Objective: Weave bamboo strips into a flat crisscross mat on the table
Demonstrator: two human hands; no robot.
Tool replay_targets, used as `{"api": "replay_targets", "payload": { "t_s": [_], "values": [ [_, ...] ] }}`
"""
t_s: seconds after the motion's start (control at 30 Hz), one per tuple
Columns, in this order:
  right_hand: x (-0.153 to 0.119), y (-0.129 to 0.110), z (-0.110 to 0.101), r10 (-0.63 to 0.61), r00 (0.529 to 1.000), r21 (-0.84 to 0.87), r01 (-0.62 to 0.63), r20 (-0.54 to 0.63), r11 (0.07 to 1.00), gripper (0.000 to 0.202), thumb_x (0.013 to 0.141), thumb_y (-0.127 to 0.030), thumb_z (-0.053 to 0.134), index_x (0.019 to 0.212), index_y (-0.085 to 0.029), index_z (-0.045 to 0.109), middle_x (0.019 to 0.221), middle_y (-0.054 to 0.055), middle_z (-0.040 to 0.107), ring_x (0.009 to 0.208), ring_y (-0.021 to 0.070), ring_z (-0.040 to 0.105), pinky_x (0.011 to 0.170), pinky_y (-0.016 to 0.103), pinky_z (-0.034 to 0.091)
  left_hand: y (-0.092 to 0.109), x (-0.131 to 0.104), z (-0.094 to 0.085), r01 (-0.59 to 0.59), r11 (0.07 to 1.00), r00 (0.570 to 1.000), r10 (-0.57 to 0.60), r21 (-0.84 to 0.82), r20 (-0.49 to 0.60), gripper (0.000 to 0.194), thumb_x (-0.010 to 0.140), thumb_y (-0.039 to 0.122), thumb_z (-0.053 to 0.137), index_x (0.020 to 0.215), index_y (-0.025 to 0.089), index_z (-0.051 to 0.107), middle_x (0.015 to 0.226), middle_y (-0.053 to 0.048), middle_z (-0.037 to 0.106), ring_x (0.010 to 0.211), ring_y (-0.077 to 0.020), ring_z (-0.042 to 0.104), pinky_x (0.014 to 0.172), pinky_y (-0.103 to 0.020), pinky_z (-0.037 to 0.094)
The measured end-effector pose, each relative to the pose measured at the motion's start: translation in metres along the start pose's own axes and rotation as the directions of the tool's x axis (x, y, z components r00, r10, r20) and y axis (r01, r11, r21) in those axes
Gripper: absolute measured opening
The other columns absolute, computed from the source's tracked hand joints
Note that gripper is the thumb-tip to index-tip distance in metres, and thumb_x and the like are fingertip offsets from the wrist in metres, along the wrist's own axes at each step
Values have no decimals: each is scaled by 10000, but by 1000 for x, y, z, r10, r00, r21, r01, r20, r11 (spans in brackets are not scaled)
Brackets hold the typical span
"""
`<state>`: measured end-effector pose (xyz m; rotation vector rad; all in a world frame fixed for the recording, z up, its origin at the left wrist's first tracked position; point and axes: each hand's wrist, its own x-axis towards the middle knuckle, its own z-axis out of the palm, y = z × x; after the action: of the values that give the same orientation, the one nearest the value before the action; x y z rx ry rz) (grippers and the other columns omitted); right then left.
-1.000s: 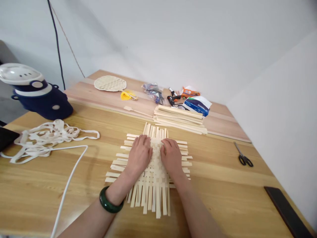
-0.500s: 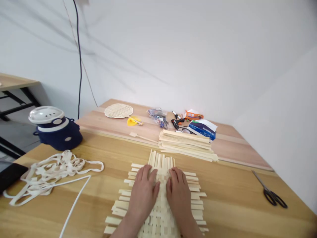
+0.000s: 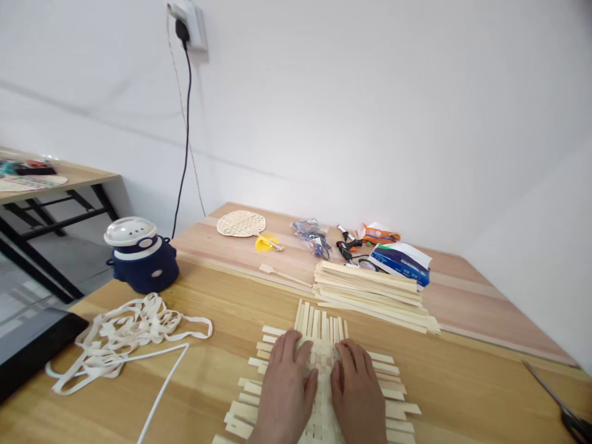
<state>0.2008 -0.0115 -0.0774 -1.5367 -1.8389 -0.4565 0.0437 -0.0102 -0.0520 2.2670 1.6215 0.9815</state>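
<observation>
Shows a wooden table (image 3: 208,382), seen in gen. from above. Bears at near middle, partly under the hands, a pale woven mat (image 3: 322,377) w/ strip ends sticking out. Rests L hand (image 3: 287,388) and R hand (image 3: 359,391) upon mat, one each side of its centre; both released, w/ fingers loosely bent. Has just beyond, slightly to R, strip stack (image 3: 370,295); to L, white ribbon (image 3: 123,332), w/ navy container (image 3: 150,268) behind. Includes also blue pack (image 3: 400,266) by stack's far side, woven fan (image 3: 241,224) farther back, and scissors (image 3: 562,406) at R edge, partly cut off.
</observation>
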Motion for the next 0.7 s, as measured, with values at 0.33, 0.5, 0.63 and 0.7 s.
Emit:
{"api": "replay_targets", "payload": {
  "t_s": [0.33, 0.5, 0.63, 0.7],
  "values": [
    [0, -2, 0, 18, 1000, -10, -18, 12, 1000, 258, 893, -157, 422, 1112, -211, 549, 1087, 120, 644, 1034, 280, 593, 867, 446, 526, 0, 3, -3, -11, 999, 1000, 11, 31, 15, 354, 827, 122, 494, 1155, 204, 601, 1219, -136, 570, 1158, -292, 565, 967, -496, 528],
    [0, -1, 1, 11, 1000, -7, -11, 7, 1000, 257, 891, -153, 427, 1106, -216, 553, 1087, 116, 637, 1032, 279, 593, 867, 439, 521, 0, 3, -4, -10, 1000, 1000, 10, 26, 27, 349, 828, 121, 503, 1155, 189, 603, 1217, -143, 567, 1157, -297, 559, 973, -501, 519],
    [1, -1, 0, 10, 1000, -14, -10, 19, 1000, 253, 893, -145, 426, 1106, -198, 552, 1094, 120, 632, 1042, 276, 583, 883, 440, 512, 2, 4, -7, 10, 1000, 999, -10, -1, 53, 330, 843, 130, 500, 1153, 170, 608, 1219, -150, 561, 1165, -300, 543, 990, -506, 497],
    [1, -1, 0, 8, 1000, -18, -8, 25, 1000, 251, 894, -142, 426, 1106, -188, 551, 1093, 122, 629, 1041, 274, 578, 883, 438, 510, 3, 5, -9, 24, 1000, 997, -23, -11, 74, 325, 847, 133, 499, 1151, 166, 609, 1223, -148, 556, 1167, -298, 534, 998, -506, 485]
  ]
}}
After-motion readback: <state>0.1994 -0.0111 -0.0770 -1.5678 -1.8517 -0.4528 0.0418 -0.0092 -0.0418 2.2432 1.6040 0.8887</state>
